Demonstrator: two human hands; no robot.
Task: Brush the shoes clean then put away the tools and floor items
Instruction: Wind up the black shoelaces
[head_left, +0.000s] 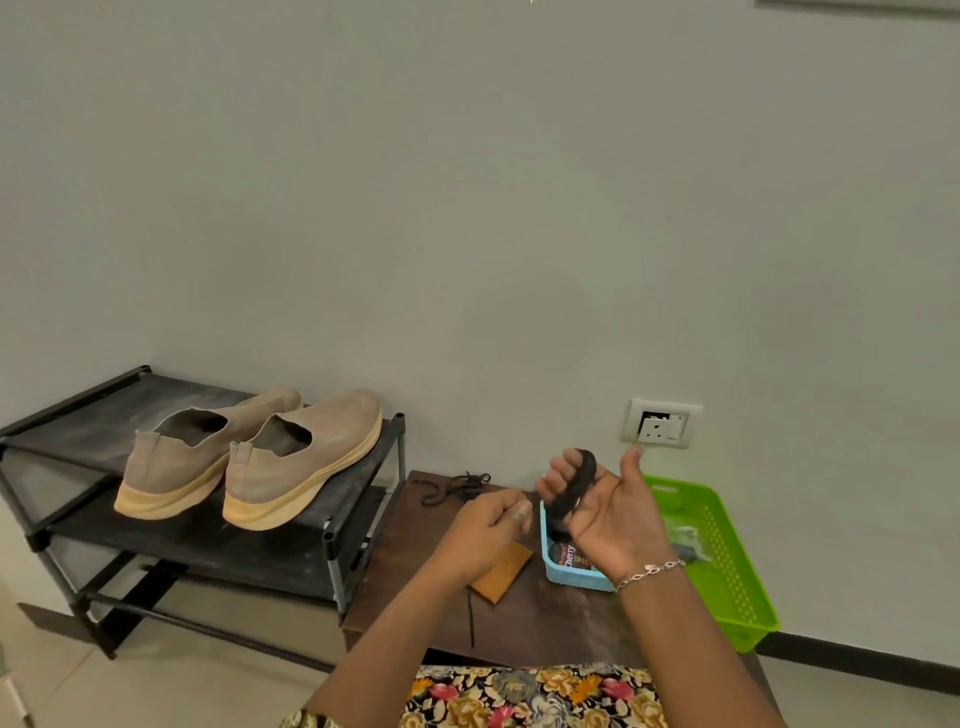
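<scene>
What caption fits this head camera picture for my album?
Black shoelace wound round the right hand, tan shoes resting on the rack.

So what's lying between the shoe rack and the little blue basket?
In the head view, a loose black lace by the wall and an orange-brown pad nearer the person lie there on the brown table.

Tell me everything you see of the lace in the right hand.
The lace is a dark cord, fabric by its look, wound into a tight bundle of loops round the fingers of the right hand, which is raised, palm toward the camera, above the blue basket. The bundle runs from the fingertips toward the palm, its lower end hanging over the basket. Only that hand visibly touches it; whether the left hand pinches a loose end cannot be told.
</scene>
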